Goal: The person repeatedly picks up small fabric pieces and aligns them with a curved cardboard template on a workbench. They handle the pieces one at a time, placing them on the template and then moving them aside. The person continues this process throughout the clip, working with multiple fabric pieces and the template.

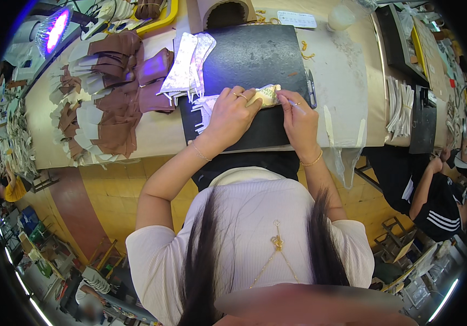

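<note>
A small pale yellow-white patterned piece (267, 96) lies on a black board (249, 54) at the table edge. My left hand (233, 114) bears down on it from the left, its fingers closed together over the piece. At its right end, my right hand (302, 118) pinches the tip between thumb and forefinger; whether a thin tool is also in those fingers is hidden. White patterned strap-like pieces (187, 68) fan out on the board beyond my left hand, and more white strips (205, 111) show beneath that wrist. Beside the right hand lies a slim dark pen-like tool (311, 89).
Stacks of brown and grey cut pieces (111, 98) cover the table's left side. A lit lamp (54, 31) stands at the far left, near a yellow tray (163, 19). Clear plastic sheeting (339, 92) lies to the right. A co-worker (434, 195) sits at the right.
</note>
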